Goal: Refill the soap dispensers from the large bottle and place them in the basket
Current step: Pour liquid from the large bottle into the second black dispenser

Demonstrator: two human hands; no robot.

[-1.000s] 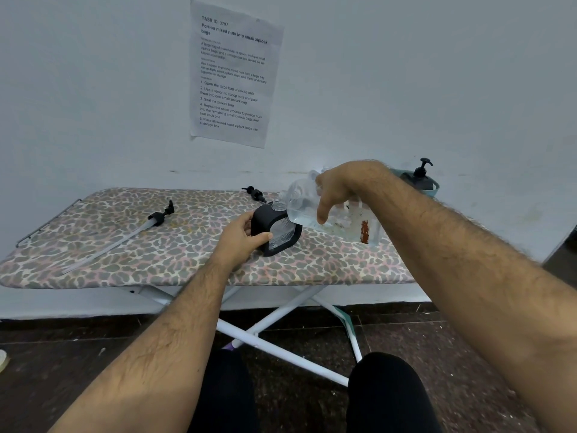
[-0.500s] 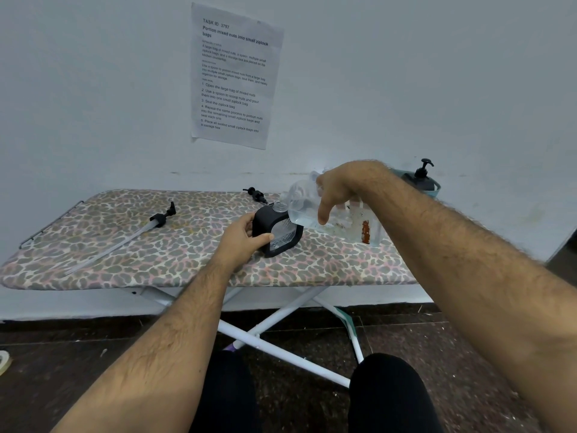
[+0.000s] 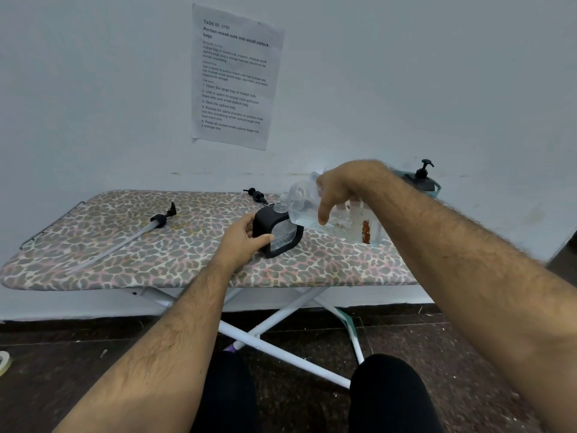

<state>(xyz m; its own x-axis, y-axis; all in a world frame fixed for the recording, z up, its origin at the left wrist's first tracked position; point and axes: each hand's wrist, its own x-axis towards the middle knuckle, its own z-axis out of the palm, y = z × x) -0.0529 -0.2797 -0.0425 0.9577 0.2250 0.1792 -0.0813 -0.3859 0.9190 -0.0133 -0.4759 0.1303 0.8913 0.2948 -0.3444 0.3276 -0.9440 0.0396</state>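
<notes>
Soap dispenser (image 3: 278,232) stands mid-frame on the bench (image 3: 156,251), left hand (image 3: 242,242) gripping its side to steady it. Right hand (image 3: 335,190) clasps the large bottle (image 3: 315,210), tipped with its mouth at the open neck, evidently pouring. Basket (image 3: 435,189), upper right, holds another dispenser (image 3: 421,178).

The paper sheet (image 3: 235,76) taped to the wall (image 3: 437,73) reads "TASK ID 3797" and "Portion mixed nuts into small ziplock bags", followed by numbered steps 1 to 5.
</notes>
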